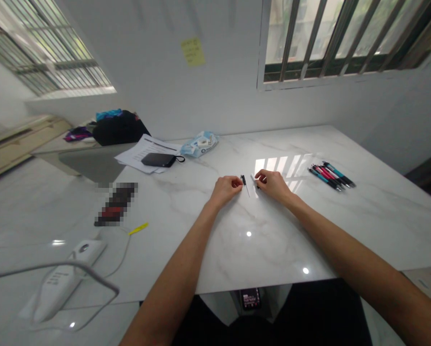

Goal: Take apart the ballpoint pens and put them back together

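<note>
White marbled tabletop [259, 259], glossy. Pen cluster [331, 177], teal, red and black, lying toward right side. Right hand [274, 185] pinched closed. Left hand [225, 191] curled; whether gripping, cannot tell. Black pen part [243, 179] with thin rod [247, 191]: between hands, beside left fingertips. Small pale piece [253, 178]: in right fingertips.

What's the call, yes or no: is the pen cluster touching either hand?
No, the pen cluster lies off to the right, with white tabletop showing between it and the right hand.
</note>
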A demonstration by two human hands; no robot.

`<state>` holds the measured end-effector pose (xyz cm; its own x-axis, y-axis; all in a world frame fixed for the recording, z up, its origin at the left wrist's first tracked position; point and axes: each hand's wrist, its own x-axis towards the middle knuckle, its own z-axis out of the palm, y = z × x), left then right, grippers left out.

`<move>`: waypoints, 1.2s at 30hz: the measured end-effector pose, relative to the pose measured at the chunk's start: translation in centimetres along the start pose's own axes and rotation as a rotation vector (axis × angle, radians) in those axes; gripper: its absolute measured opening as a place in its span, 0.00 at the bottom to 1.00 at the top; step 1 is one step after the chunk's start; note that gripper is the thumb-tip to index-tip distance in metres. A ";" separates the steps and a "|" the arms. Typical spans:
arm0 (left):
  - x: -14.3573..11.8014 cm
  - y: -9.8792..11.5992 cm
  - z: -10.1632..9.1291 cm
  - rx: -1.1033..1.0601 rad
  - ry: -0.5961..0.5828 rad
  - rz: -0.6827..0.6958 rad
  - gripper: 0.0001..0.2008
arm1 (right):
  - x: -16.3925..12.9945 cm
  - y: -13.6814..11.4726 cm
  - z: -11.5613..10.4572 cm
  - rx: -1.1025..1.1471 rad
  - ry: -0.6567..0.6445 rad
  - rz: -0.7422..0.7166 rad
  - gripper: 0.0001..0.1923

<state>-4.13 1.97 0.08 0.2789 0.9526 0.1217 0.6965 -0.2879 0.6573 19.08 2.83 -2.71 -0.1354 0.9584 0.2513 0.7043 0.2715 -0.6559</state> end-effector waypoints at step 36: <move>-0.6 0.5 0.6 0.105 -0.013 0.228 0.47 | -0.4 -0.7 1.6 0.177 -0.013 -0.071 0.09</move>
<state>-3.58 1.22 -0.12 0.4450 0.8605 0.2479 0.6794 -0.5048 0.5326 17.52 2.43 -3.52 -0.1900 0.9369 0.2934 0.5595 0.3489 -0.7518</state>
